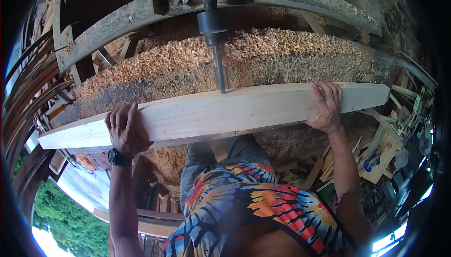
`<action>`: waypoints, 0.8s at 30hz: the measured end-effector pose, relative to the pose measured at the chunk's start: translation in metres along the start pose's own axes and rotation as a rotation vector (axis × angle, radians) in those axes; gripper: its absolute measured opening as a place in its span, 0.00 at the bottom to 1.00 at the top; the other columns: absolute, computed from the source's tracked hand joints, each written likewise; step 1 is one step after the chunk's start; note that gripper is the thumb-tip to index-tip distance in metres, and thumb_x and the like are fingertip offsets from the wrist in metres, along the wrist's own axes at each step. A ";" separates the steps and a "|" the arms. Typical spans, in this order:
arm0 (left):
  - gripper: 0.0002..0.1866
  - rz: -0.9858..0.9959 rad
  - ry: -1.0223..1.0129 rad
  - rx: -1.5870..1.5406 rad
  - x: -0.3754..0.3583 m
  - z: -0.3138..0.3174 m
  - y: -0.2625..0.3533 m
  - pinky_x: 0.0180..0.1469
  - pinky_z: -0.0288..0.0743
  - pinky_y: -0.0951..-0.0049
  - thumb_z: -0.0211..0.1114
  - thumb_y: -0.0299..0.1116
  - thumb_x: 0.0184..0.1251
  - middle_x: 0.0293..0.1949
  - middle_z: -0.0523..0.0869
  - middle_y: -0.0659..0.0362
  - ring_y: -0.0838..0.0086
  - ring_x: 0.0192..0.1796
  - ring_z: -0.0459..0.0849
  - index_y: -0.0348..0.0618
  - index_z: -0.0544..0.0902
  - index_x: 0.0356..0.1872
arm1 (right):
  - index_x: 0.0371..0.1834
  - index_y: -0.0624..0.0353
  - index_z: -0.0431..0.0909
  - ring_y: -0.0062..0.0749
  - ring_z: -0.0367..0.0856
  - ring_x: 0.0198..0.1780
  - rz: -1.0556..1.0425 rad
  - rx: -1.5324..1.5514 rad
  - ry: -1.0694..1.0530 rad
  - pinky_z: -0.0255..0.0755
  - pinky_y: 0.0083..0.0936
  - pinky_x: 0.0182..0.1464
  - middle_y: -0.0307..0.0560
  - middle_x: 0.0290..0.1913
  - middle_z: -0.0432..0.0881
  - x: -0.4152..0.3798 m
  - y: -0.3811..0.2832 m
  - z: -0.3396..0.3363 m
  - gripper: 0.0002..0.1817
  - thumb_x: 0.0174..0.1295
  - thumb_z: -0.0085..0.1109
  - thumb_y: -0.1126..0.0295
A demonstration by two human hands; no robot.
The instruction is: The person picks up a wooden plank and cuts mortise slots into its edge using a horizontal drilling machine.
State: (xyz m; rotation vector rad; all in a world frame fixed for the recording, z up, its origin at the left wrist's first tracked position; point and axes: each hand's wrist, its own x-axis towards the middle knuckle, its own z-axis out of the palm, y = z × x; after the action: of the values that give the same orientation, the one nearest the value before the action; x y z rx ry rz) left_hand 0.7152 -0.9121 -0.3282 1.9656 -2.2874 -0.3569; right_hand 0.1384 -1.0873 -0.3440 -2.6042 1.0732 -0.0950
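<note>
A long, pale wooden beam (197,116) lies across in front of me. My left hand (126,130), with a dark watch (116,156) on its wrist, grips the beam left of the middle, fingers over its upper face. Toward the beam's right part, my right hand (328,106) holds it with fingers reaching to the far edge. Between the hands, a drill bit (219,69) in a dark chuck (212,24) points down, its tip right at the beam's far edge. Small dark marks show on the beam close to the bit.
Wood shavings (169,60) are heaped on the worktable behind the beam. A heavy curved-looking timber rail (117,27) crosses behind the drill. Offcuts (383,156) are piled at the right, and long boards (28,88) are stacked at the left.
</note>
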 end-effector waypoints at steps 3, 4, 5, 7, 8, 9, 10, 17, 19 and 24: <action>0.49 0.007 -0.004 -0.002 0.000 0.001 -0.001 0.71 0.67 0.43 0.80 0.41 0.42 0.62 0.83 0.49 0.50 0.64 0.81 0.45 0.78 0.75 | 0.82 0.49 0.71 0.56 0.75 0.69 0.004 -0.006 0.002 0.63 0.63 0.73 0.52 0.68 0.77 0.000 0.000 0.001 0.60 0.42 0.83 0.39; 0.49 0.009 -0.002 -0.003 0.000 0.001 -0.002 0.71 0.67 0.43 0.79 0.41 0.43 0.62 0.83 0.49 0.50 0.64 0.81 0.45 0.78 0.75 | 0.82 0.49 0.71 0.56 0.75 0.69 0.004 -0.007 0.001 0.63 0.63 0.73 0.52 0.68 0.77 0.000 0.000 0.002 0.60 0.42 0.83 0.40; 0.49 0.005 -0.005 -0.002 0.000 0.001 -0.002 0.71 0.67 0.43 0.79 0.41 0.43 0.62 0.83 0.49 0.50 0.64 0.81 0.45 0.78 0.75 | 0.82 0.49 0.71 0.56 0.75 0.69 0.005 -0.007 0.001 0.63 0.62 0.73 0.52 0.68 0.77 0.000 0.000 0.001 0.60 0.42 0.83 0.40; 0.48 -0.003 -0.009 -0.001 0.000 0.001 -0.002 0.71 0.67 0.43 0.79 0.40 0.43 0.62 0.83 0.49 0.50 0.64 0.81 0.45 0.78 0.75 | 0.82 0.51 0.71 0.56 0.75 0.69 0.001 -0.020 -0.009 0.63 0.62 0.73 0.53 0.68 0.77 -0.001 -0.001 0.001 0.60 0.43 0.83 0.38; 0.48 -0.005 -0.011 0.000 0.001 0.000 -0.001 0.71 0.67 0.43 0.78 0.40 0.43 0.62 0.83 0.48 0.50 0.64 0.81 0.45 0.78 0.75 | 0.82 0.54 0.70 0.56 0.76 0.69 -0.004 -0.032 -0.019 0.63 0.62 0.73 0.54 0.68 0.77 -0.001 0.000 0.000 0.61 0.44 0.82 0.37; 0.48 -0.007 -0.013 0.001 0.001 0.000 -0.001 0.71 0.67 0.43 0.78 0.39 0.43 0.62 0.83 0.48 0.50 0.64 0.81 0.45 0.78 0.75 | 0.82 0.56 0.70 0.57 0.76 0.68 -0.010 -0.045 -0.028 0.63 0.62 0.73 0.55 0.68 0.77 -0.001 0.000 0.000 0.61 0.45 0.82 0.35; 0.47 -0.009 -0.016 0.002 0.002 -0.001 -0.001 0.71 0.67 0.43 0.77 0.39 0.43 0.62 0.83 0.48 0.50 0.64 0.81 0.45 0.79 0.75 | 0.82 0.56 0.70 0.57 0.76 0.69 -0.009 -0.042 -0.027 0.63 0.62 0.73 0.55 0.68 0.77 -0.001 0.000 0.000 0.62 0.44 0.82 0.36; 0.47 -0.016 -0.014 -0.002 0.002 0.000 -0.002 0.71 0.67 0.43 0.75 0.36 0.43 0.62 0.82 0.48 0.50 0.65 0.81 0.45 0.79 0.75 | 0.81 0.57 0.70 0.57 0.76 0.69 -0.009 -0.039 -0.032 0.63 0.63 0.73 0.55 0.69 0.77 -0.001 0.000 0.001 0.62 0.42 0.83 0.38; 0.47 -0.014 -0.015 -0.011 0.002 -0.001 -0.002 0.71 0.67 0.42 0.75 0.36 0.43 0.62 0.82 0.47 0.50 0.65 0.81 0.45 0.79 0.75 | 0.81 0.57 0.70 0.57 0.76 0.68 -0.010 -0.037 -0.032 0.63 0.63 0.72 0.55 0.68 0.77 -0.002 -0.001 0.001 0.62 0.42 0.83 0.38; 0.53 -0.003 -0.031 0.030 -0.001 0.002 -0.006 0.72 0.67 0.42 0.81 0.42 0.36 0.64 0.83 0.46 0.49 0.66 0.81 0.42 0.78 0.75 | 0.81 0.57 0.70 0.58 0.76 0.68 -0.019 -0.042 -0.021 0.63 0.63 0.72 0.56 0.68 0.77 0.000 0.000 0.001 0.61 0.43 0.83 0.38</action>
State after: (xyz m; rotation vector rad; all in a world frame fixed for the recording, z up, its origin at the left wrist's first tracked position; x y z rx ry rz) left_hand 0.7209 -0.9122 -0.3313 1.9921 -2.3224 -0.3581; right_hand 0.1386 -1.0866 -0.3447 -2.6469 1.0548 -0.0495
